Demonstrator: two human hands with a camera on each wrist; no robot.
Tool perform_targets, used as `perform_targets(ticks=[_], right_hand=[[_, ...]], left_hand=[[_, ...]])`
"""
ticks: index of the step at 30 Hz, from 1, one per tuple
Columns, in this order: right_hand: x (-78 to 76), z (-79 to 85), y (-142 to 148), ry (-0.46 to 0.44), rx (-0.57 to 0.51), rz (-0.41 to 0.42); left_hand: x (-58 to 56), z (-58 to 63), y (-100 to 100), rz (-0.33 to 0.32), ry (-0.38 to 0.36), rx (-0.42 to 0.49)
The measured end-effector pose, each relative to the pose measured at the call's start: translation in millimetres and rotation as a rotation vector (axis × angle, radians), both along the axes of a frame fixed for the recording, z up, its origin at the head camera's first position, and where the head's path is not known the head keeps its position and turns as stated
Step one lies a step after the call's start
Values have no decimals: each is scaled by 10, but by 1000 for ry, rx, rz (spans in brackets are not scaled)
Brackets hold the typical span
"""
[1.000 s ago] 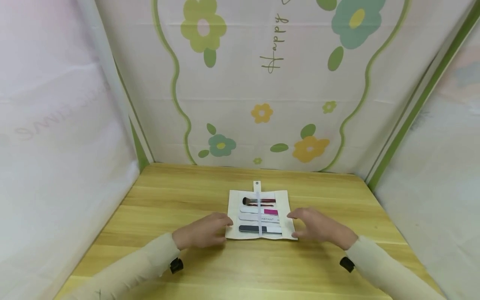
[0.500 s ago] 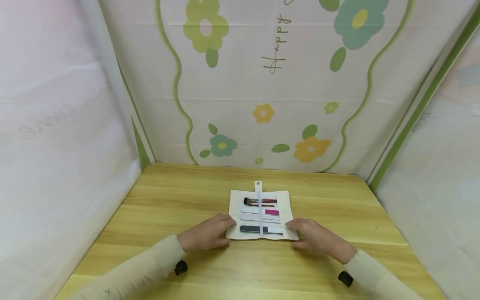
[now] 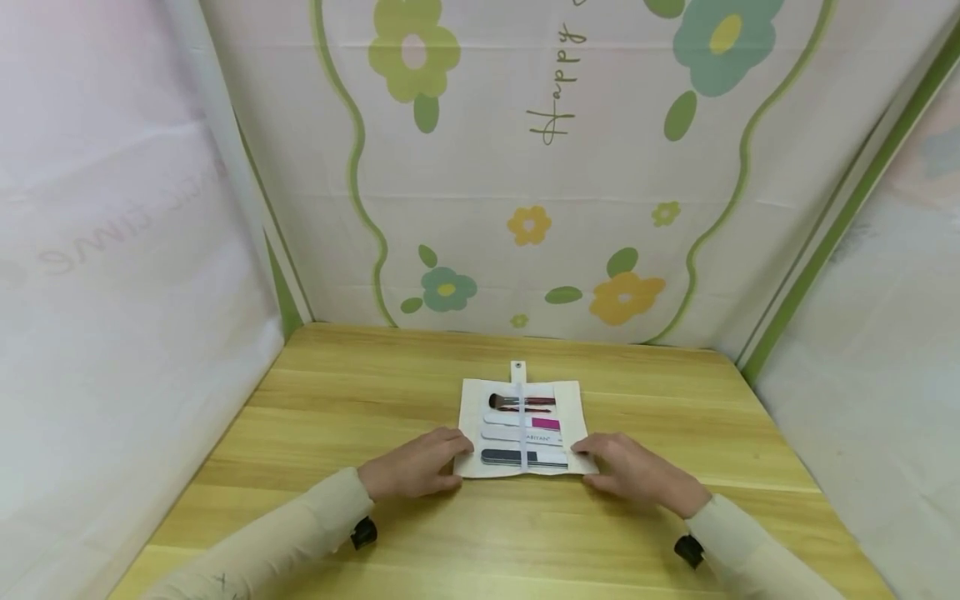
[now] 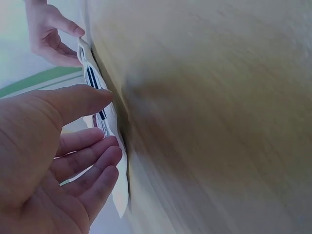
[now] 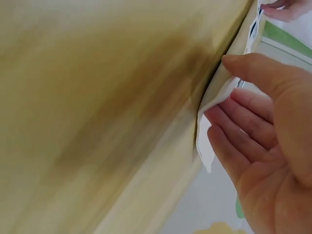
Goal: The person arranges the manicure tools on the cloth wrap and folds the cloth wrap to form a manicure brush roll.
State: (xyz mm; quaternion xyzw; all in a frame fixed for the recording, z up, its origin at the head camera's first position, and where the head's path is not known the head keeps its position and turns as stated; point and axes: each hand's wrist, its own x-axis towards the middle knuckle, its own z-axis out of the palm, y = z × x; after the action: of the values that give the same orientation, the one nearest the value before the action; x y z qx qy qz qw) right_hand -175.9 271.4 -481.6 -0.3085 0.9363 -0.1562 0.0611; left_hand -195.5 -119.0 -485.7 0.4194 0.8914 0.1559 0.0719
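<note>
A cream fabric roll-up case (image 3: 470, 412) lies unfolded on the wooden table (image 3: 360, 392). Under its white band (image 3: 523, 437) sit a makeup brush (image 3: 497, 401), a thin red-handled tool (image 3: 528, 410), a white nail file with a pink end (image 3: 546, 423), a pale file with lettering (image 3: 501, 435) and a dark nail file (image 3: 504, 457). My left hand (image 3: 412, 467) rests at the case's near left edge, fingers relaxed on it. At the near right corner my right hand (image 3: 641, 473) touches the edge with relaxed fingers; in the right wrist view, that edge (image 5: 220, 97) curls up slightly.
A snap tab (image 3: 518, 368) sticks out from the far side of the case. White floral cloth (image 3: 465, 183) hangs behind the table, with cloth walls at left (image 3: 135, 292) and right (image 3: 877, 333). Each wrist carries a small black device, such as the left one (image 3: 363, 532).
Both hands have come slightly nearer the case's front corners, the left moving right and the right moving a little down. The case and its tools keep their place.
</note>
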Motion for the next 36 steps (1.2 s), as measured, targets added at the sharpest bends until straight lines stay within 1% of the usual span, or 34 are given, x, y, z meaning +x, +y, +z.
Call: perform_targets(ticks=[3,7,10,13,16,20,23,27,30,32,34,36], right_hand=[[-42,33,25,-34,-36,13],[-120,53,67,-118,-88,-9],[-195,44,100,-159,-137,-6],[-265,34,132,-188,-187,-8],[-332,19,167,-232,-229,-38],[-417,1,210,-285,-288,-68],[-487,-37,227,-320,-323,-84],[-560,-96,227,-413,-392,-148],[-587,-119,223,-490,-466,-233],[-599,-129,218,-524,-504,-293],[-605,-135,202,-532,-521,-341],[-607,-137,175,-518,-523,-380]], left_hand=[[-12,2,5,3,-4,0],[-27,8,9,1,-14,3],[-33,14,6,-6,-18,8],[-52,9,7,-13,-21,27],[-103,-18,15,-14,-43,75],[-223,-80,11,17,-149,181],[-329,-125,-21,51,-264,282],[-430,-168,-61,110,-384,387],[-465,-182,-59,165,-438,421],[-485,-187,-46,194,-464,437],[-505,-190,-27,219,-486,455],[-528,-193,-5,249,-499,468]])
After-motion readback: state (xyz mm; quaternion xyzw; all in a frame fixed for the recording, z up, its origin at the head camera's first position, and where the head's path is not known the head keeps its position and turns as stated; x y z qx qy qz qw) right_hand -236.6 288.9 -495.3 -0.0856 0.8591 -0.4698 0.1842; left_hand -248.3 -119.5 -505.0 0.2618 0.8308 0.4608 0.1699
